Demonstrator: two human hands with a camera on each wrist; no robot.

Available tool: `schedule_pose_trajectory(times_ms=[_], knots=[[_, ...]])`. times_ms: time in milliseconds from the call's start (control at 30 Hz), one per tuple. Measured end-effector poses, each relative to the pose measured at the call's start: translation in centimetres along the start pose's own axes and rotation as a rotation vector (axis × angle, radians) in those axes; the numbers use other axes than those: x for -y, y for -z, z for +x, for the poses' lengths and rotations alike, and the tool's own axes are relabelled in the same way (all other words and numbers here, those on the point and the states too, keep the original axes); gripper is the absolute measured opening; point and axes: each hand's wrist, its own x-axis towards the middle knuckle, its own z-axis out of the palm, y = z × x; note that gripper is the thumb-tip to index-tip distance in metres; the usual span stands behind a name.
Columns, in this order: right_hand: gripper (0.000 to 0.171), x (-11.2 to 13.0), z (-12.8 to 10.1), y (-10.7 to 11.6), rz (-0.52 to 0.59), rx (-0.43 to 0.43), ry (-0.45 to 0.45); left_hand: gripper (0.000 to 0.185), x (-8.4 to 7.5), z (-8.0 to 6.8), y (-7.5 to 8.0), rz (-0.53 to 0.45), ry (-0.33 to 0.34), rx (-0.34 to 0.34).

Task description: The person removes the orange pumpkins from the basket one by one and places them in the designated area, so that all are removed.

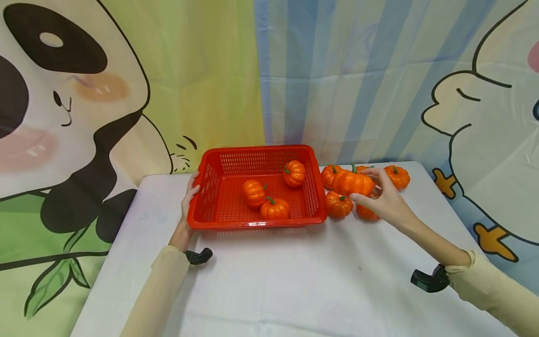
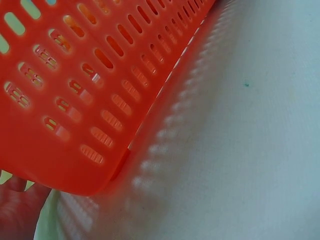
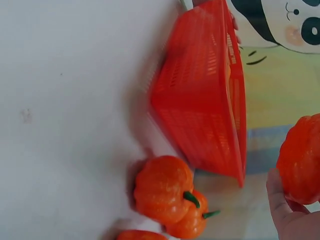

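Observation:
My right hand [image 1: 385,194] grips an orange toy pumpkin [image 1: 353,183] between thumb and fingers, raised over other pumpkins right of the basket. The right wrist view shows that held pumpkin [image 3: 301,159] at its right edge. With my left hand [image 1: 188,206] I hold the left rim of a red plastic basket [image 1: 257,224]. Fingers of that hand [image 2: 20,210] appear at the basket's corner in the left wrist view. Inside the basket lie three pumpkins: one at the back right [image 1: 294,173], one near the middle [image 1: 254,194] and one toward the front [image 1: 275,208].
Several more pumpkins lie on the white-covered table [image 1: 269,285] to the basket's right, among them one near its front corner [image 1: 338,204] and one farther right [image 1: 396,177]. A printed curtain [image 1: 223,79] with cartoon animals hangs close behind the table.

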Motion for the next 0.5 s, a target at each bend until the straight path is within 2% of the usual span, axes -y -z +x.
schedule_pose_trajectory(times_ms=[167,333,500], knots=[[0.069,-1.5,-0.4,1.3,0.015,-0.055,0.005,0.051,0.0,0.0,0.1,0.004,0.003,-0.003],[0.078,-3.7,-0.6,2.6,0.005,-0.087,-0.059,0.051,-0.1,0.0,0.1,0.000,-0.002,0.003],[0.088,-5.9,-1.3,3.4,-0.108,-0.150,-0.097,0.052,-0.1,-0.1,-0.1,-0.003,-0.002,0.005]])
